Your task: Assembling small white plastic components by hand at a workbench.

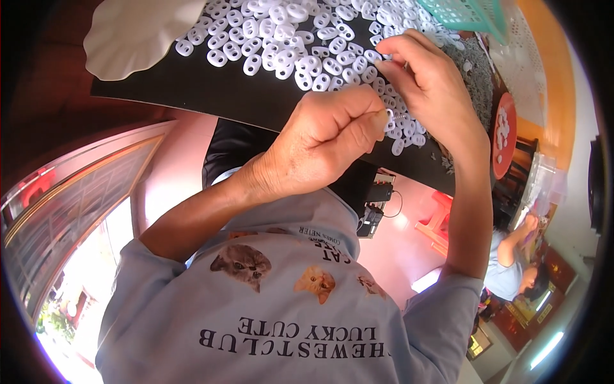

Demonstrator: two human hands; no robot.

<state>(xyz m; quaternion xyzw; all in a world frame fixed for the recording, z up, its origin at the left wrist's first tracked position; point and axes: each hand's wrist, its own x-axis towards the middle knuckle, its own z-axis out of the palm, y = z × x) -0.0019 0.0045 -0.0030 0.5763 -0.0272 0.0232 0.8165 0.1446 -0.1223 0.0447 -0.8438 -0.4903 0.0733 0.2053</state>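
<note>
My left hand (332,137) is closed in a pinch above the near edge of the black table. A white two-hole plastic piece (390,120) shows at its thumb and fingertip, partly hidden by them. Farther right, my right hand (432,80) reaches over the heap of white two-hole pieces (281,54). Its thumb and forefinger are curved with their tips apart, close to one white piece (371,56); no firm grip on it shows. Loose white pieces (398,147) also lie below the right palm.
A pale scalloped tray (134,38) sits at the far left of the black tabletop (160,86). A green basket (470,16), a grey heap of fine bits (474,70) and a red dish (505,134) are on the right. Another person (511,262) sits farther right.
</note>
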